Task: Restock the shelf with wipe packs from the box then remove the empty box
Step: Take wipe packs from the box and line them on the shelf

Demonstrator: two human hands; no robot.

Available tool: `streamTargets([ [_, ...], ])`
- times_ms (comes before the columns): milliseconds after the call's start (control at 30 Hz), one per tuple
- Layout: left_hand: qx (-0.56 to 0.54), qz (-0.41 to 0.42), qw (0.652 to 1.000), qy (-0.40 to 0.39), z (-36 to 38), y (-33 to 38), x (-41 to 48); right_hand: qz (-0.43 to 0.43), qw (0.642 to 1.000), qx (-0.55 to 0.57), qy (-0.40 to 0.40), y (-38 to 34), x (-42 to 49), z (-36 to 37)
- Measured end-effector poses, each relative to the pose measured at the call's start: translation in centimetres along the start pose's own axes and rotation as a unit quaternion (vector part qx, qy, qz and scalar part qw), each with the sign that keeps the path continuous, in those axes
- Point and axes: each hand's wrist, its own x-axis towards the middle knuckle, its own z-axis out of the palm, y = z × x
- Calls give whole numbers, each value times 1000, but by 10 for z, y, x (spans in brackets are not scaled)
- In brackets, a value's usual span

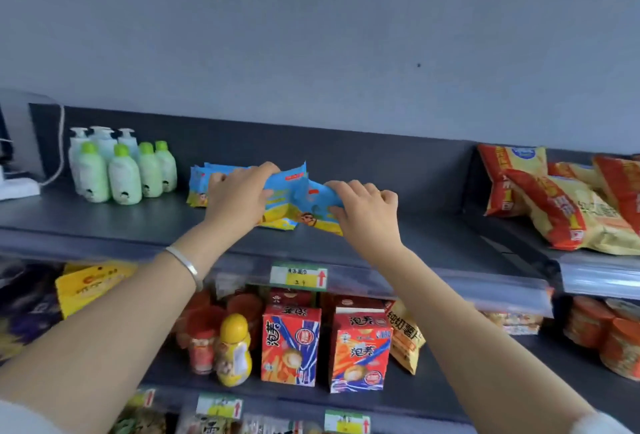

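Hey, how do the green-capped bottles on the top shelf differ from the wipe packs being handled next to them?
The green-capped bottles stand upright and rigid; the wipe packs are flat, soft pouches leaning in a loose row. The bottles are pale green with bright green caps; the packs are blue and yellow with a cartoon print. Nobody touches the bottles, while the left hand and right hand grip packs. Both sit on the same top shelf.

Dark shelf: bottles, wipe packs (blue-yellow), snack bags.
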Motion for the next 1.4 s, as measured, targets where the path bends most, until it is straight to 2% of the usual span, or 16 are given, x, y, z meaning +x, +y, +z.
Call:
streamTargets([
  [233, 71, -54, 994, -62, 11, -128, 30, 2, 994, 10, -113, -56, 71, 57],
  [433, 85, -74, 982, -149, 37, -182, 46, -24, 969, -12, -247, -73, 98, 98],
  [567, 79, -56, 981, -168, 50, -187, 63, -33, 949, -22, -313, -73, 114, 114],
  [800, 82, -34, 974, -210, 74, -186, 94, -18, 900, 70, -430, -56, 150, 136],
  [1100, 94, 13, 973, -209, 113, -184, 126, 5, 828, 128, -546, -33, 174, 157],
  [1233, 74, 60, 975, -203, 128, -178, 131, 7, 813, 120, -570, -33, 177, 167],
  [1400, 110, 108, 975, -160, 140, -176, 126, 38, 798, 128, -588, -38, 177, 165],
])
